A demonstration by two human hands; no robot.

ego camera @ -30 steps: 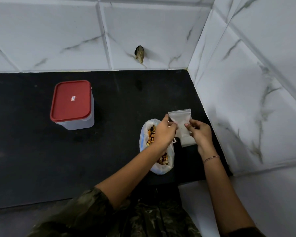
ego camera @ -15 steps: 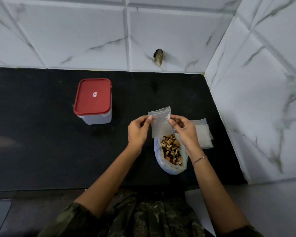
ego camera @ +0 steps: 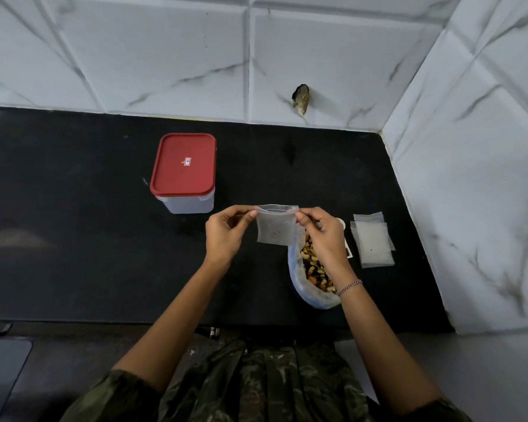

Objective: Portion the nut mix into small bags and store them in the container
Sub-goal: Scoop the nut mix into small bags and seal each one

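Head view: left hand (ego camera: 223, 236) and right hand (ego camera: 323, 236) each pinch a top corner of one small bag (ego camera: 276, 228), thumb and fingertips closed on the rim. The bag hangs above the worktop (ego camera: 73, 223), at the far end of the open nut mix bag (ego camera: 310, 266). Versus a second ago it has shifted away from the spare bags (ego camera: 374, 242) toward centre, and its mouth now looks pulled apart. It's still empty, so opening is about done and filling is likely next. The container (ego camera: 183, 175) sits well apart at left with its red lid on; contents not readable.
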